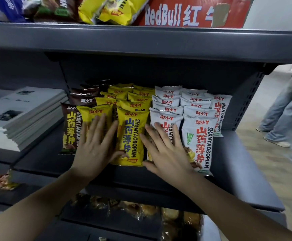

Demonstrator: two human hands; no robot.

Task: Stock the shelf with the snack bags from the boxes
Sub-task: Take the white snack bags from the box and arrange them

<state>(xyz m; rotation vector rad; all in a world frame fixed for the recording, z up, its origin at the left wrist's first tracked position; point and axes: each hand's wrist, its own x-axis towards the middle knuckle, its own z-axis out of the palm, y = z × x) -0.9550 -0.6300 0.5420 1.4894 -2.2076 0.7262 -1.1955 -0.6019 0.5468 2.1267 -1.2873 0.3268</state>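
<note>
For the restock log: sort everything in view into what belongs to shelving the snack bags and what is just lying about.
Job in hand: left hand, flat on the yellow snack bags; right hand, flat on the white snack bags; brown snack bags; shelf.

Lying about: stack of booklets; RedBull box; wrapped pastries below; person standing at right.

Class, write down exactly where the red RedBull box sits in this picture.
In the head view, the red RedBull box stands on the top shelf at upper right, just right of the yellow snack bags.
</note>
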